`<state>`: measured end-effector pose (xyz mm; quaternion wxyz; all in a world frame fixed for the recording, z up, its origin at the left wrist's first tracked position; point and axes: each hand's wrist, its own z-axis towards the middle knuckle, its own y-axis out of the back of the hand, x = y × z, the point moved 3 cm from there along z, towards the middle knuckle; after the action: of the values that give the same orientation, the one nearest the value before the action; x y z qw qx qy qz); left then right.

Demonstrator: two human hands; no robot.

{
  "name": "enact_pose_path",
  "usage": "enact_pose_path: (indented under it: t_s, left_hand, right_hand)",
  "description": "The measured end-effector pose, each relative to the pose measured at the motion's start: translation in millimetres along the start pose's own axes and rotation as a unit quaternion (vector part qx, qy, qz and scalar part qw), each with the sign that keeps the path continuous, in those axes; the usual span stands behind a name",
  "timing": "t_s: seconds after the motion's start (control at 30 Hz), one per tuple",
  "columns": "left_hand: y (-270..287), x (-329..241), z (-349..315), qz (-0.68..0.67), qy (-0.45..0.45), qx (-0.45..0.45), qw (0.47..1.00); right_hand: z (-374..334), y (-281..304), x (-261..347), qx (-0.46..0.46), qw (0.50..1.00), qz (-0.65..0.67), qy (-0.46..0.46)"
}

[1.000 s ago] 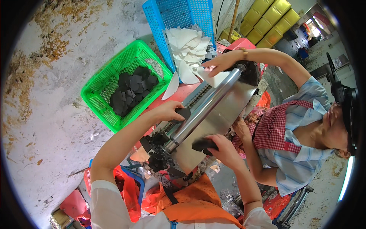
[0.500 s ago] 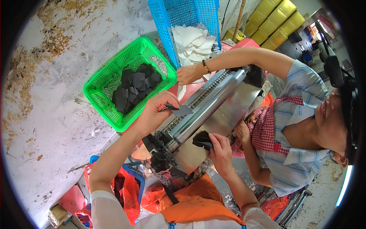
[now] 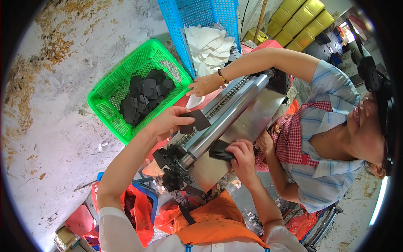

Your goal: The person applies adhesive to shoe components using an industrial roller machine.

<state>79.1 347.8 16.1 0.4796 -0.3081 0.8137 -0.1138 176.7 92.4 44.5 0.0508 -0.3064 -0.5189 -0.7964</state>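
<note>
A worker's left hand (image 3: 166, 122) pinches a flat black piece (image 3: 198, 122) between thumb and fingers above a machine fitted with a polished steel roller (image 3: 228, 118), the piece lying just to the left of the roller. Whether it touches the machine is hard to tell from this angle. The right hand (image 3: 242, 156), its fingers closed on a small stack of black pieces (image 3: 221, 151), is over the machine's shiny metal plate (image 3: 260, 115), to the right of the roller. At left, a green plastic basket (image 3: 98, 94) holds a loose heap of dark pieces (image 3: 145, 98); behind it, white pieces (image 3: 208, 46) pile up in front of a tall blue basket (image 3: 228, 14). Across the machine, a co-worker in a red checked apron (image 3: 294, 130) reaches an arm over its far end, a hand (image 3: 205, 85) by the green basket's corner. An orange apron (image 3: 210, 222) covers the worker's front, with a red plastic bag (image 3: 140, 214) to its left. Gold-coloured containers (image 3: 300, 23) stand stacked in the background.
</note>
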Motion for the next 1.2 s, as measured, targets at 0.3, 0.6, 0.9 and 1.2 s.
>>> enact_pose_path:
  t_s: [0.3, 0.6, 0.9, 1.2]
  left_hand:
    - [9, 24, 54, 0.152, 0.007, 0.024, 0.988]
    - [9, 12, 32, -0.017, -0.006, 0.033, 0.999]
    - [24, -4, 38, -0.057, -0.1, -0.004, 0.993]
    - [14, 25, 48, 0.04, 0.011, 0.068, 0.997]
  right_hand:
    - [5, 19, -7, 0.193, 0.978, -0.008, -0.076]
    - [5, 5, -10, 0.23, 0.939, 0.205, -0.152]
    - [-5, -5, -7, -0.034, 0.994, -0.083, 0.068]
    - [3, 17, -7, 0.21, 0.953, 0.187, -0.113]
